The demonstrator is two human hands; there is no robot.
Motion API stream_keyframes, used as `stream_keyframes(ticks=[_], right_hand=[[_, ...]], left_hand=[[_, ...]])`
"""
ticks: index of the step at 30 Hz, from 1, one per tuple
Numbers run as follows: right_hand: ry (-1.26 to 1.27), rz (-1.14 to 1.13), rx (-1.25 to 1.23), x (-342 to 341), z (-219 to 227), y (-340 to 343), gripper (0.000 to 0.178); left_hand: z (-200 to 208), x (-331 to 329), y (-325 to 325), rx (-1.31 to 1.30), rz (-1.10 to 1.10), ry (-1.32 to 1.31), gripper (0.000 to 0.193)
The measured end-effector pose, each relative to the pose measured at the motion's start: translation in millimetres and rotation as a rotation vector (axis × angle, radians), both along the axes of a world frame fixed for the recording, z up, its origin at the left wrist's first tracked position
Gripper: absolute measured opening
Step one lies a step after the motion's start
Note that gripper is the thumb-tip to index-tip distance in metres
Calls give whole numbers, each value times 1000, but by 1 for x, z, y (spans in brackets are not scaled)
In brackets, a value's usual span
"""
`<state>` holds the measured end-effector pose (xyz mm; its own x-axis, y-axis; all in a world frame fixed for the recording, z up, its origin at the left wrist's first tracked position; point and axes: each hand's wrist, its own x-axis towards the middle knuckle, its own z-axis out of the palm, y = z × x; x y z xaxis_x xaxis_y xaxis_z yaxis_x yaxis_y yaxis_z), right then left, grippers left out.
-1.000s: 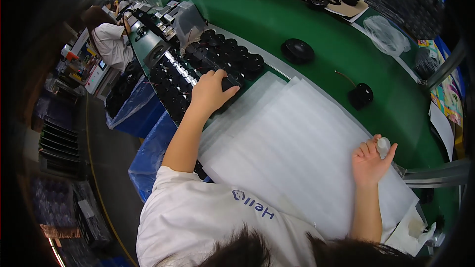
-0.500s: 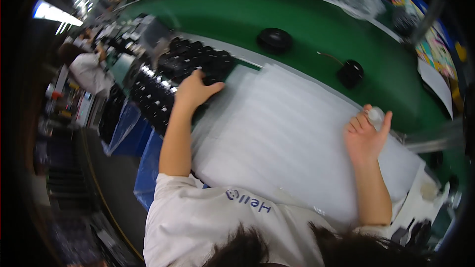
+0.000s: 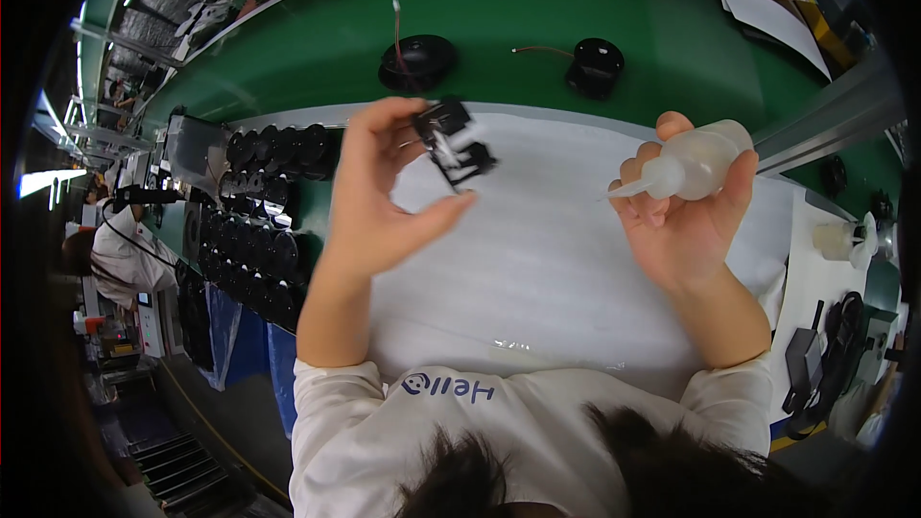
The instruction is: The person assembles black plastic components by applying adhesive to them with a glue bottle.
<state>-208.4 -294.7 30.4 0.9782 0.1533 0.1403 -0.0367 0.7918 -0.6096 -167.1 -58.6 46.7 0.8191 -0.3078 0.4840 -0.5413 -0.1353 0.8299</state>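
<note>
My left hand (image 3: 369,206) grips a small black plastic part (image 3: 443,119) with a frame-like, open shape, a little blurred, above the white foam sheet (image 3: 547,269). Its fingers sit behind the part and the thumb reaches along the near side. In my right hand (image 3: 686,235) is a translucent squeeze bottle (image 3: 708,158), lying across the palm with fingers curled round it. The bottle's thin nozzle points left, toward the black part but apart from it.
Rows of black round parts (image 3: 251,259) stand left of the sheet. On the green belt (image 3: 508,5) beyond it lie a black oval part (image 3: 416,62) and a black cylindrical part (image 3: 596,67), both with thin wires. A metal post (image 3: 815,129) rises at right. Someone in white (image 3: 134,249) sits far left.
My left hand has come from the black parts at left to above the sheet, now holding a black part. The right hand's bottle shows more fully, nozzle pointing left. The view has turned.
</note>
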Motion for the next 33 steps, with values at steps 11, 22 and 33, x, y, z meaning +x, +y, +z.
stream_keyframes(ticks=[11, 22, 33], right_hand=[[-117, -179, -524, -13, 11, -1, 74], [-356, -162, -468, -8, -1, -5, 76], [-319, -116, -516, -9, -2, -6, 76]], left_hand=[[-37, -11, -10, 463, -195, -297, 31], [-38, -20, -26, 357, -37, -965, 28], [-38, -16, -25, 342, 0, -999, 30]])
